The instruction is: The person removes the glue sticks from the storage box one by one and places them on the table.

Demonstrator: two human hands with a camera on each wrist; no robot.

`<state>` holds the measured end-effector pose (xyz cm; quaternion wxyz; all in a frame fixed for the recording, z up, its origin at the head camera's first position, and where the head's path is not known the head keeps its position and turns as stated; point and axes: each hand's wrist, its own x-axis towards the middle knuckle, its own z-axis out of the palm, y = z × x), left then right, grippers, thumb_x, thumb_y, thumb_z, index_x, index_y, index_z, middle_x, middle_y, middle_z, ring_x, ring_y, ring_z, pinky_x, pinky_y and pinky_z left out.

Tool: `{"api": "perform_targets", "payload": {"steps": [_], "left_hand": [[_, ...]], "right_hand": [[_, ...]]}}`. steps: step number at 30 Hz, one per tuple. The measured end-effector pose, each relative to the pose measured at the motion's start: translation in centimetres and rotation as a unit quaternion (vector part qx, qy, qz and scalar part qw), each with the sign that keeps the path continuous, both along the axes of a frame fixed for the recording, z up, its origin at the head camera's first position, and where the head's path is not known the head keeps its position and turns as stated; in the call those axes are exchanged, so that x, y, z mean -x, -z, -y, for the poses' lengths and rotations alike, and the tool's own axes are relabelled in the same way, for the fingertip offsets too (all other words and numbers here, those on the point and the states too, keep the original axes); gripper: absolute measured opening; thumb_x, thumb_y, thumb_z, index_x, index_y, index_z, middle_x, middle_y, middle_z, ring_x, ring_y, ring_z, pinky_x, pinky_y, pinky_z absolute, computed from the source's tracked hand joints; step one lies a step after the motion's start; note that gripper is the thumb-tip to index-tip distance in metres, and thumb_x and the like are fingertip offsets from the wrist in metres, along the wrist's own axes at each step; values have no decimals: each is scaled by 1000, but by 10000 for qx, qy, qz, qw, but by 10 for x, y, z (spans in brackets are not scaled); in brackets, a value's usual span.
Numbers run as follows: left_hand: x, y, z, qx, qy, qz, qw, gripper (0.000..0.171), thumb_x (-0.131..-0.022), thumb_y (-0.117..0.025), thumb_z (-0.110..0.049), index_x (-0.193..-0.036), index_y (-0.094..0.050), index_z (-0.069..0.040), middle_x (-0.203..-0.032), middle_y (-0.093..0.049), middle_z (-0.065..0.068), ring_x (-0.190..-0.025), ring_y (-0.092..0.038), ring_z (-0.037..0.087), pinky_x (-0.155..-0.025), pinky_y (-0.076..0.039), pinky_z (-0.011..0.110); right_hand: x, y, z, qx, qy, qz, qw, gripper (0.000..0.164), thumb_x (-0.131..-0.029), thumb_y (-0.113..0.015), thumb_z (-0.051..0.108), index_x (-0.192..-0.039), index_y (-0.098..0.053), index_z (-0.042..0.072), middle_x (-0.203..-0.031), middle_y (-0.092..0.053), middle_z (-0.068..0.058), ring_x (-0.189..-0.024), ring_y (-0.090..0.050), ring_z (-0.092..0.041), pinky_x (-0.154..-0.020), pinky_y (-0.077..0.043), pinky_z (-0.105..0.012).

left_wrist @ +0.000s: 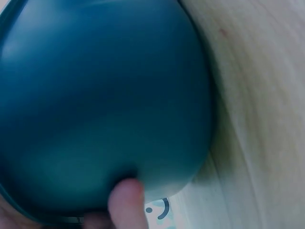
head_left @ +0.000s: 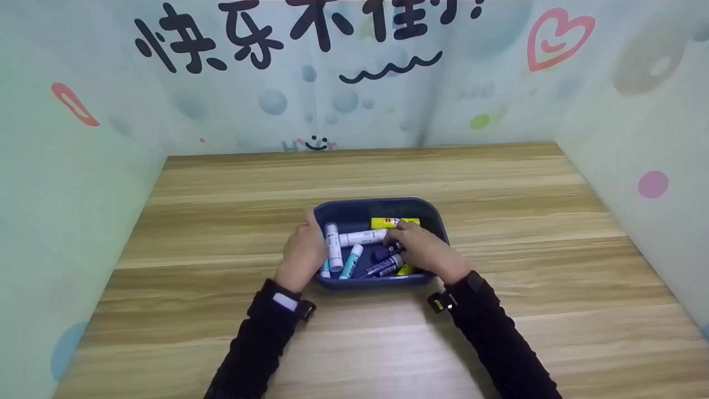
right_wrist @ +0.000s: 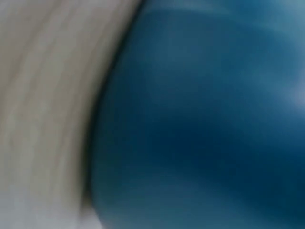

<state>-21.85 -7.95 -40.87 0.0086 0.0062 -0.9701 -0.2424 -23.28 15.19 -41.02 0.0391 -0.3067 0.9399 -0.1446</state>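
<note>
A dark blue plastic bin [head_left: 365, 284] stands on the table with several glue sticks in it. My left hand [head_left: 303, 252] grips the bin's left wall at the rim; in the left wrist view a fingertip [left_wrist: 127, 202] presses the outer wall. My right hand [head_left: 429, 249] reaches over the right rim, fingers down among the sticks. Close to those fingers lie a white glue stick [head_left: 363, 238], a purple glue stick [head_left: 383, 267] and a yellow glue stick [head_left: 382, 223]. Whether they pinch one is hidden. Another white stick [head_left: 333, 246] and a teal-and-white stick [head_left: 351, 261] lie at the left.
The wood-grain table [head_left: 221, 221] extends around the bin on all sides. Behind it stands a pale printed backdrop [head_left: 388, 111] with black characters, and similar panels flank the left and right. The right wrist view is blurred and shows only the bin's outer wall [right_wrist: 200, 119] and table.
</note>
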Motion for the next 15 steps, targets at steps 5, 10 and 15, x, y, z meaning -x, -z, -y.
{"api": "perform_targets", "payload": {"steps": [5,10,15], "left_hand": [[1,0,2,-95,33,43,9999,50,-86,-48,-2,-129,-25,4,-76,-60,20,-66,-59,31,-56,-46,41],[2,1,2,-151,44,87,9998,50,-86,-48,-3,-129,-24,4,-69,-55,14,-58,-54,27,-50,-40,36],[2,1,3,-171,30,106,9998,51,-85,-49,-3,-129,-24,4,-75,-59,19,-64,-58,31,-56,-46,41]], "right_hand": [[-1,4,0,78,-26,-298,9995,30,-72,-60,-8,-98,-64,8,-95,-57,-10,-87,-57,-25,-79,-47,-41],[-3,2,2,0,52,-564,9984,29,-73,-61,-6,-97,-65,10,-90,-57,-8,-78,-56,-24,-71,-48,-40],[-4,-6,2,-154,115,-781,9968,27,-75,-64,-2,-100,-64,10,-91,-57,-10,-84,-55,-29,-74,-47,-44]]}}
